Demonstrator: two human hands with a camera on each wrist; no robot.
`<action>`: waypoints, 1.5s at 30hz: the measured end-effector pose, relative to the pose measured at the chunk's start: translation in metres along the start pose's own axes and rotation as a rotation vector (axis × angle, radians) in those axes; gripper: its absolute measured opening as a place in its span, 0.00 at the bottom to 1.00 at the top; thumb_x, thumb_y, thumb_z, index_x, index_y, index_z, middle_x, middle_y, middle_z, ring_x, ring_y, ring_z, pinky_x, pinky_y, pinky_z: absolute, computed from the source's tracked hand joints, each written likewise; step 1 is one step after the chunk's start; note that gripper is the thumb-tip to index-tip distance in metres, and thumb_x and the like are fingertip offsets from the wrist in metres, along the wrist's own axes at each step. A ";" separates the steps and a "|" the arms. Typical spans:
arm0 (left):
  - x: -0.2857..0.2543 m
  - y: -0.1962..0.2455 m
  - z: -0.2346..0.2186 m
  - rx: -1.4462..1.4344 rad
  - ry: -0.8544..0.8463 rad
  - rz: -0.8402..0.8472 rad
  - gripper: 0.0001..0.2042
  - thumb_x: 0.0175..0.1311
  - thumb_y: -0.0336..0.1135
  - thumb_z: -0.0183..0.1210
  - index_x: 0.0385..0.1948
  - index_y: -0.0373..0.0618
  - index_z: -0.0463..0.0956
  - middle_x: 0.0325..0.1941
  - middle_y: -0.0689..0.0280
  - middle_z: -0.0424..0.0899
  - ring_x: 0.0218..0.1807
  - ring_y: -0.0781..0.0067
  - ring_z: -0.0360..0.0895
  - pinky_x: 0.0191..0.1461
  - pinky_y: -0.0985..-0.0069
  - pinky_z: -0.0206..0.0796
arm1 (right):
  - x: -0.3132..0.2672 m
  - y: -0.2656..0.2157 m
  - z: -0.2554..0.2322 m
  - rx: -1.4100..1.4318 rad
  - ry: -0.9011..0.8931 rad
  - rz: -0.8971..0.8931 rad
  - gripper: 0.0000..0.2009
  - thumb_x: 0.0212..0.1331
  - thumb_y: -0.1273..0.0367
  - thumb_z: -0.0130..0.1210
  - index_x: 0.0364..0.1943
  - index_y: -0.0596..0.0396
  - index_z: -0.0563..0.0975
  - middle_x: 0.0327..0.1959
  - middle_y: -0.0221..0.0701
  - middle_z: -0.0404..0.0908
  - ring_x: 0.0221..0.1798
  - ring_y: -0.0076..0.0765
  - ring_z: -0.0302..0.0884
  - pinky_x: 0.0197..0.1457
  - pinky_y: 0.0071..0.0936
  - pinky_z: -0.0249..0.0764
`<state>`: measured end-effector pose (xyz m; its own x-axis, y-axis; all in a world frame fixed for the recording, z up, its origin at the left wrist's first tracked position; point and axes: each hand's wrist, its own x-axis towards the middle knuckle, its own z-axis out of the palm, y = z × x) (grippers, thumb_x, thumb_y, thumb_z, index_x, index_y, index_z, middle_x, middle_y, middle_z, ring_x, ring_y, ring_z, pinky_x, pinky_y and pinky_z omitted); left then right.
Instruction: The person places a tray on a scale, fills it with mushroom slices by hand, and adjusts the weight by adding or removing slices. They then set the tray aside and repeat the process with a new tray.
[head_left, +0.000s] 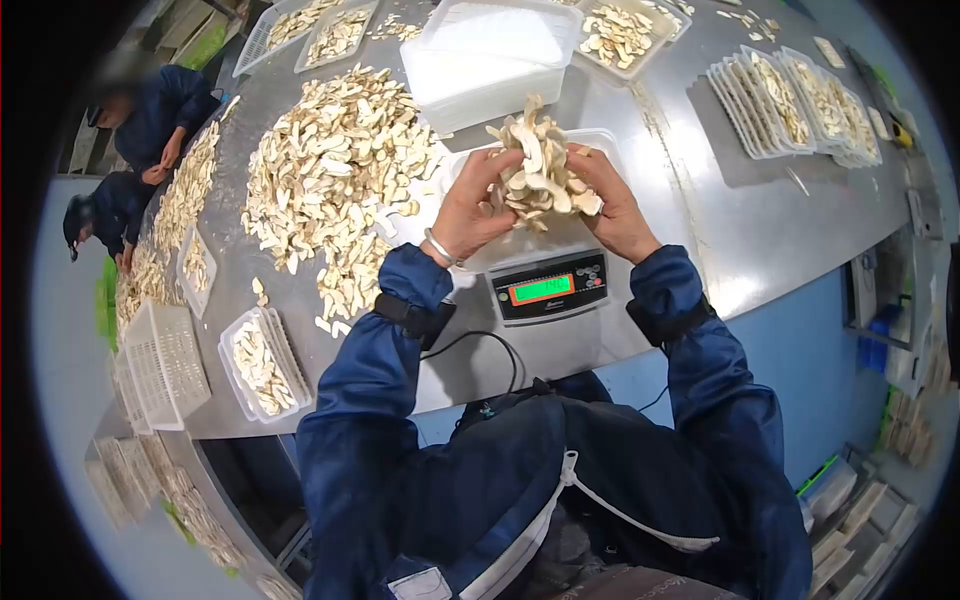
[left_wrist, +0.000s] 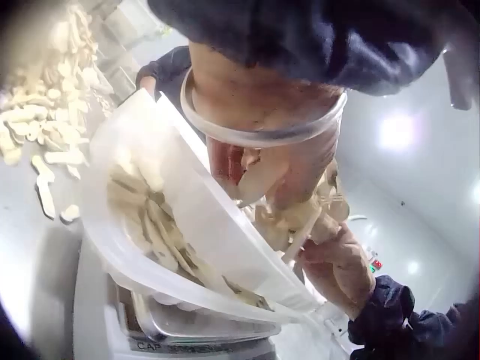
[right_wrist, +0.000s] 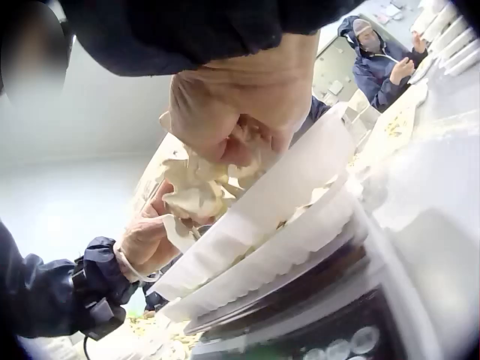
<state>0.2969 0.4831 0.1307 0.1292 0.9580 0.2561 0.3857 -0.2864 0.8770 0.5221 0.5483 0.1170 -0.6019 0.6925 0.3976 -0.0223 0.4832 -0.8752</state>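
Between them, my left hand (head_left: 468,212) and right hand (head_left: 618,210) hold a loose bunch of sliced mushrooms (head_left: 540,172), fingers curled about its two sides. The bunch is above a white plastic tub (left_wrist: 112,247), which stands on a digital scale (head_left: 550,290) with a lit green display. More mushroom slices (left_wrist: 169,232) lie inside the tub, as the left wrist view shows. In the right wrist view the right hand (right_wrist: 240,105) is over the tub's rim, with pale slices (right_wrist: 199,187) below its fingers.
A large heap of mushroom slices (head_left: 335,160) spreads across the metal table (head_left: 740,230) at left. Stacked white tubs (head_left: 490,75) stand behind the scale. Filled baskets (head_left: 770,105) are at the right and more baskets (head_left: 265,365) at near left. Two people (head_left: 160,115) work along the left edge.
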 end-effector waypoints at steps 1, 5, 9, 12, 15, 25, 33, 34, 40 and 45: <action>0.000 0.003 0.000 0.056 -0.020 0.014 0.33 0.43 0.26 0.66 0.59 0.51 0.69 0.53 0.59 0.68 0.55 0.60 0.71 0.55 0.72 0.67 | 0.000 0.002 -0.009 -0.019 -0.055 -0.028 0.36 0.40 0.89 0.43 0.60 0.50 0.69 0.60 0.37 0.66 0.64 0.43 0.64 0.65 0.29 0.64; -0.001 0.021 -0.006 0.265 -0.106 0.024 0.28 0.47 0.20 0.58 0.55 0.53 0.72 0.54 0.60 0.70 0.54 0.58 0.73 0.54 0.71 0.68 | 0.006 0.005 -0.037 -0.249 -0.244 -0.030 0.32 0.41 0.89 0.47 0.56 0.49 0.71 0.59 0.37 0.68 0.61 0.46 0.67 0.63 0.32 0.68; -0.008 0.020 -0.018 0.284 -0.048 0.014 0.19 0.53 0.18 0.54 0.46 0.49 0.78 0.47 0.61 0.76 0.49 0.62 0.76 0.50 0.74 0.70 | 0.017 -0.003 -0.060 -0.403 -0.316 -0.089 0.29 0.41 0.87 0.49 0.53 0.49 0.74 0.56 0.36 0.71 0.60 0.45 0.67 0.61 0.33 0.70; -0.016 0.021 -0.024 0.176 0.115 -0.158 0.13 0.55 0.18 0.54 0.40 0.45 0.80 0.41 0.63 0.78 0.43 0.71 0.78 0.42 0.80 0.71 | 0.010 -0.023 -0.076 -0.367 -0.186 -0.022 0.26 0.40 0.87 0.45 0.47 0.53 0.77 0.51 0.35 0.75 0.55 0.44 0.72 0.53 0.30 0.72; -0.015 0.014 -0.022 -0.005 0.263 -0.193 0.14 0.56 0.17 0.54 0.40 0.45 0.80 0.42 0.65 0.77 0.43 0.76 0.77 0.40 0.81 0.71 | -0.004 -0.043 -0.083 -0.333 -0.046 0.033 0.24 0.41 0.86 0.41 0.44 0.56 0.78 0.48 0.37 0.79 0.49 0.41 0.77 0.47 0.27 0.73; -0.050 0.035 -0.029 -0.225 0.321 -0.282 0.12 0.57 0.16 0.54 0.43 0.36 0.78 0.45 0.65 0.75 0.42 0.78 0.78 0.44 0.83 0.75 | -0.074 -0.067 -0.072 -0.356 0.249 0.222 0.19 0.46 0.84 0.42 0.42 0.61 0.78 0.43 0.37 0.81 0.42 0.33 0.80 0.48 0.26 0.73; -0.063 0.039 -0.027 -0.287 0.254 -0.291 0.12 0.62 0.18 0.53 0.46 0.35 0.77 0.48 0.64 0.75 0.44 0.74 0.79 0.46 0.80 0.74 | -0.080 -0.076 -0.056 -0.370 0.250 0.211 0.17 0.48 0.85 0.42 0.41 0.61 0.78 0.41 0.35 0.81 0.39 0.30 0.79 0.46 0.25 0.74; -0.064 0.040 -0.029 -0.278 0.255 -0.298 0.12 0.62 0.18 0.53 0.46 0.35 0.77 0.48 0.64 0.75 0.44 0.74 0.79 0.46 0.80 0.74 | -0.080 -0.078 -0.055 -0.374 0.252 0.213 0.17 0.48 0.85 0.43 0.40 0.61 0.78 0.41 0.35 0.81 0.39 0.30 0.79 0.45 0.25 0.74; -0.070 0.043 -0.035 -0.285 0.305 -0.295 0.11 0.58 0.17 0.55 0.43 0.36 0.78 0.44 0.65 0.75 0.41 0.76 0.80 0.42 0.82 0.74 | -0.077 -0.080 -0.050 -0.396 0.263 0.217 0.16 0.49 0.85 0.44 0.39 0.60 0.78 0.38 0.36 0.81 0.37 0.31 0.79 0.44 0.24 0.74; -0.093 0.018 -0.064 -0.157 0.454 -0.254 0.12 0.58 0.17 0.55 0.43 0.37 0.78 0.46 0.65 0.75 0.42 0.78 0.77 0.42 0.82 0.73 | -0.070 -0.071 -0.044 -0.438 0.223 0.264 0.18 0.50 0.84 0.46 0.45 0.58 0.78 0.44 0.36 0.78 0.43 0.31 0.78 0.47 0.25 0.74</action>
<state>0.2335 0.3895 0.1490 -0.3718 0.9165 0.1476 0.2079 -0.0727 0.9754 0.6009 0.4889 0.1630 -0.3579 0.8936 0.2708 0.4687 0.4228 -0.7756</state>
